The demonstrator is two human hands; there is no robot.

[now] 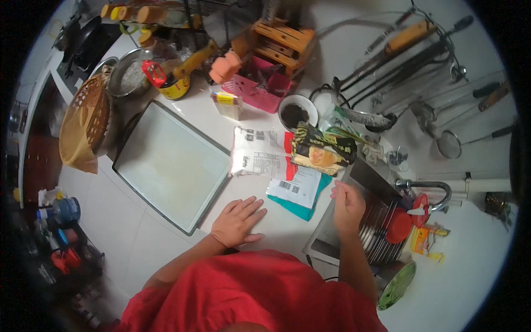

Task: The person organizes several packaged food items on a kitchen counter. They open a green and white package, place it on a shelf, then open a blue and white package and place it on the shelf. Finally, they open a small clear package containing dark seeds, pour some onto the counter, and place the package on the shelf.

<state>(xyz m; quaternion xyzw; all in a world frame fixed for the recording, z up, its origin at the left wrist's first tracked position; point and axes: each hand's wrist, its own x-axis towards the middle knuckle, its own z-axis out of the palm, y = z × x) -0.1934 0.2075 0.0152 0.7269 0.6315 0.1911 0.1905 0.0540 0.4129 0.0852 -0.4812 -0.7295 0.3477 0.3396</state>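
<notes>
My left hand [239, 220] rests palm down on the white countertop [265, 228], its fingers spread and nothing in it. Beside it lies a rectangular pale board with a dark rim [172, 166]. Over the near edge of the sink, my right hand [349, 205] is raised with its fingers drawn together; I see nothing in it. Between and beyond my hands lie a white-and-red plastic packet [259, 151], a black food packet [323, 151] overlapping it, and a white printed packet [296, 189] on a teal packet [305, 213].
A sink with a wire rack [373, 238], red bowl [399, 225] and faucet [444, 193] is at right. Behind stand a bowl of dark contents [294, 114], pink basket [253, 93], small carton [227, 106] and yellow tin [176, 88]. A wicker basket [97, 118] is at left; utensils hang at right.
</notes>
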